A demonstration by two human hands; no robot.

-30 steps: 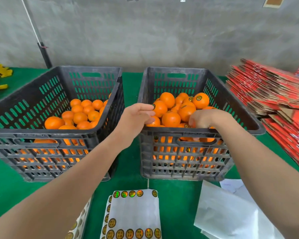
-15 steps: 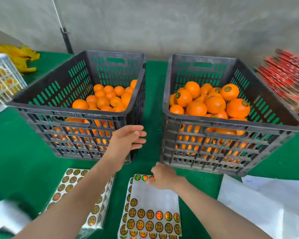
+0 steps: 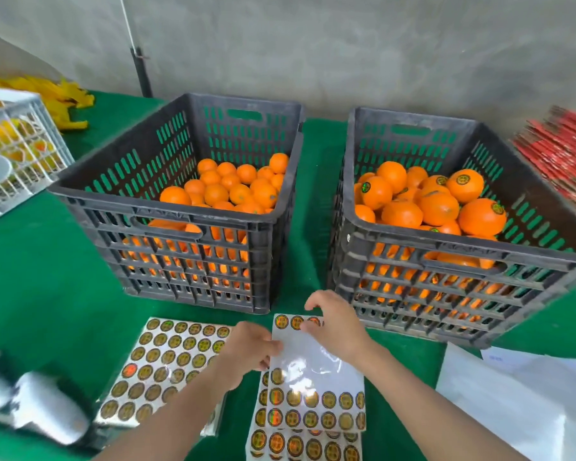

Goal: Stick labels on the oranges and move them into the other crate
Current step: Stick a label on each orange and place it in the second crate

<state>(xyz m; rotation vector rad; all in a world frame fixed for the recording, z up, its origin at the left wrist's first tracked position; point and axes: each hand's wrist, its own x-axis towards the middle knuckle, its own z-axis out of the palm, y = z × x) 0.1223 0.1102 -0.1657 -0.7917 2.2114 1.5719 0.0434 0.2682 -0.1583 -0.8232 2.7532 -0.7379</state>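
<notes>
While the head camera looks down over a green table cover (image 3: 47, 277), the label sheet (image 3: 316, 371) lies front and centre on a stack of like sheets, and every place below is told from it. The left hand (image 3: 250, 349) grips the sheet's left edge, fingers curled over it. The right hand (image 3: 338, 329) sits over the sheet's far right corner, its fingertips (image 3: 308, 324) bent down onto the far row of labels (image 3: 288, 322). Whether they pinch a label loose I cannot tell. The sheet's middle is bare backing, and two rows of round gold labels run along its near end.

Beyond the sheet and to its left stands the left crate (image 3: 167, 212), black and slotted, holding the plain oranges (image 3: 236, 188), on which no labels show. Beyond the sheet and to its right stands the right crate (image 3: 446, 247), of the same kind, holding the labelled oranges (image 3: 436, 201), several of which show a round sticker. A strip of green cover straight beyond the sheet keeps the two crates apart.

Just left of the sheet lies a full sheet (image 3: 167, 364) of labels. Farther left, at the near edge, is a blurred silvery thing (image 3: 37, 407). Right of the sheet lie white papers (image 3: 512, 394). Far beyond it to the left stands a white crate (image 3: 14, 154), and far beyond it to the right a pile of red flattened cartons (image 3: 566, 154).
</notes>
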